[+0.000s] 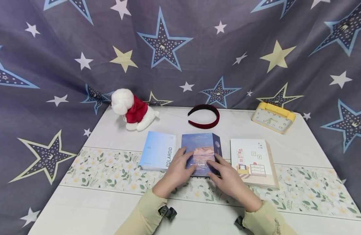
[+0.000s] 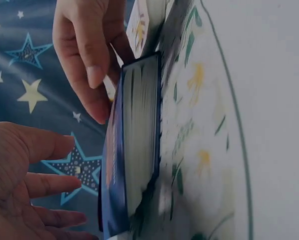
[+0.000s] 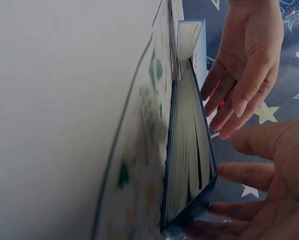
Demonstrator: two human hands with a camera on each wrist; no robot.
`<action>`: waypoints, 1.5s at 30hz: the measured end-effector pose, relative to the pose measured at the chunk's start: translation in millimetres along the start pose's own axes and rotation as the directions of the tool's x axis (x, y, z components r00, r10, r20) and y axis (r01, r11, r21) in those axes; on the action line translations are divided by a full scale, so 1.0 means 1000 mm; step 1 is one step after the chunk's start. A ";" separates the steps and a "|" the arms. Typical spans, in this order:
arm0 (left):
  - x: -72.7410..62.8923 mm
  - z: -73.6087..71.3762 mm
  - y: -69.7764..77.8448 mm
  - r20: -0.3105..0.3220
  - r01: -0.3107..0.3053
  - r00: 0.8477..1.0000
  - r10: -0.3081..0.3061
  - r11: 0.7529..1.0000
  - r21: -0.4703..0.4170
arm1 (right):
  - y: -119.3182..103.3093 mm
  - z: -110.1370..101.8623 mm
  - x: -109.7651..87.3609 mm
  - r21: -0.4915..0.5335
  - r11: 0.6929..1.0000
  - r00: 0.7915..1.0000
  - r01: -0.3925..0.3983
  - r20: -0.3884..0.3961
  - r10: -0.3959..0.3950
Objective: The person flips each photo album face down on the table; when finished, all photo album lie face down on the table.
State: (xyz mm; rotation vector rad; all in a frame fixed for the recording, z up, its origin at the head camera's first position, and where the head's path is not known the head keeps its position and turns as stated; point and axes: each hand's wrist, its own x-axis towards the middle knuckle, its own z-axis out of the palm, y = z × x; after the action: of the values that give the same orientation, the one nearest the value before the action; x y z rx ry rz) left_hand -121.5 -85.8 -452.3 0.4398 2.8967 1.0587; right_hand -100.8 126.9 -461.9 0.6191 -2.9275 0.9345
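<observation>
A thick photo album [image 1: 199,156] with a sunset sea picture on its cover lies closed between my two hands, on the floral band of the table. My left hand [image 1: 178,168] is over its left side, fingers loosely extended. At the album's right edge is my right hand [image 1: 227,176], its fingers spread and slightly bent. In the left wrist view, the album's page edges [image 2: 141,120] face the camera, and my left hand [image 2: 29,185] appears apart from the cover. From the right wrist, the fingers of my right hand [image 3: 269,180] are close to the album's spine corner.
A blue-and-white Polaroid album [image 1: 158,150] lies to the left, and a white illustrated album [image 1: 252,161] to the right. Farther back are a white plush toy in red [image 1: 134,111], a dark red headband [image 1: 217,119] and a yellow clock [image 1: 272,118]. A starry curtain [image 1: 180,88] hangs behind.
</observation>
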 end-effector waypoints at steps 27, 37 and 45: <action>-0.020 -0.054 -0.068 -0.229 0.219 0.961 -0.155 0.933 0.286 | -0.048 0.029 0.027 0.535 0.845 0.971 -0.005 0.206 -0.124; -0.025 -0.053 -0.083 -0.100 0.284 0.958 -0.268 0.937 0.202 | -0.069 0.051 0.048 0.784 0.552 0.916 -0.284 0.392 -0.086; -0.023 -0.052 -0.085 -0.086 0.281 0.959 -0.268 0.930 0.238 | -0.087 0.063 0.055 0.795 0.442 0.890 -0.415 0.455 0.017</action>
State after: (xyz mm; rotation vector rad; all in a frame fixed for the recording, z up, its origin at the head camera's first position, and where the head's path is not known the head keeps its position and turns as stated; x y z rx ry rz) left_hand -126.9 -186.6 -468.3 0.0042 3.0285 0.6805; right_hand -112.4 6.4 -458.3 0.4042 -2.5830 2.7447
